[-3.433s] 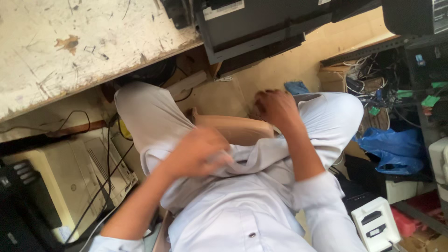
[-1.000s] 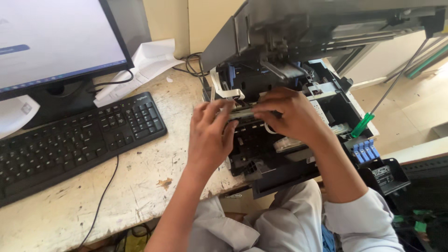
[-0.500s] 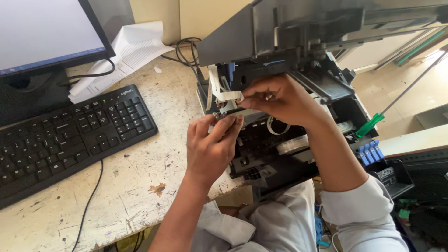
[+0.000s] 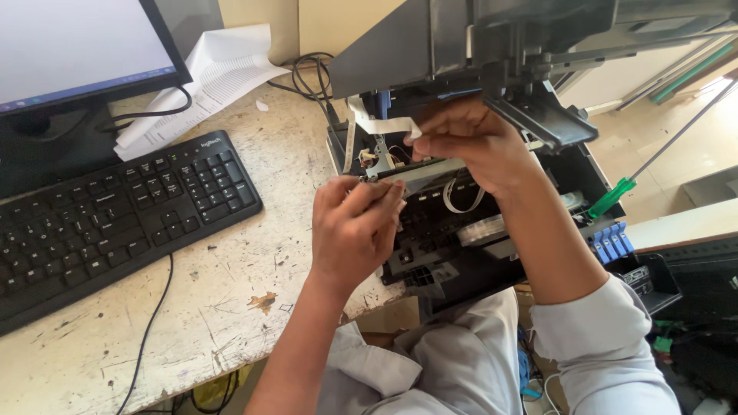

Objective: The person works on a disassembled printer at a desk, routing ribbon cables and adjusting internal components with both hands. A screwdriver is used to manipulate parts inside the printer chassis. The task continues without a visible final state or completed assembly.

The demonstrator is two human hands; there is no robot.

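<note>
**Two hands inside an opened printer on a worn bench**

I look down from the head camera at a scuffed, pale bench [image 4: 231,253]. The largest thing on it is a black printer [image 4: 492,230] with its lid [image 4: 430,46] raised. It sits at the bench's right edge and overhangs my lap. To the left are a monitor [image 4: 77,46], a black keyboard [image 4: 108,223] in front of it, and a loose stack of paper [image 4: 207,77] behind the keyboard. A green-handled screwdriver [image 4: 615,196] leans at the printer's right side, above a row of small blue clips [image 4: 611,244].

My right hand [image 4: 469,146] reaches in under the lid. Its fingers [image 4: 430,142] are pressed together, pinching a white flat ribbon cable [image 4: 384,125] near its end. My left hand [image 4: 357,227] sits lower and nearer to me. Its fingers [image 4: 380,196] are curled closed on the front edge of a pale metal strip [image 4: 430,169], though I cannot tell how firmly.

The cable lies up and to the left of the right hand. Its long axis runs left to right before bending down toward the printer's left wall. The right hand is the nearer one and already touches it. The left hand is just below, close but apart from the cable.
</note>
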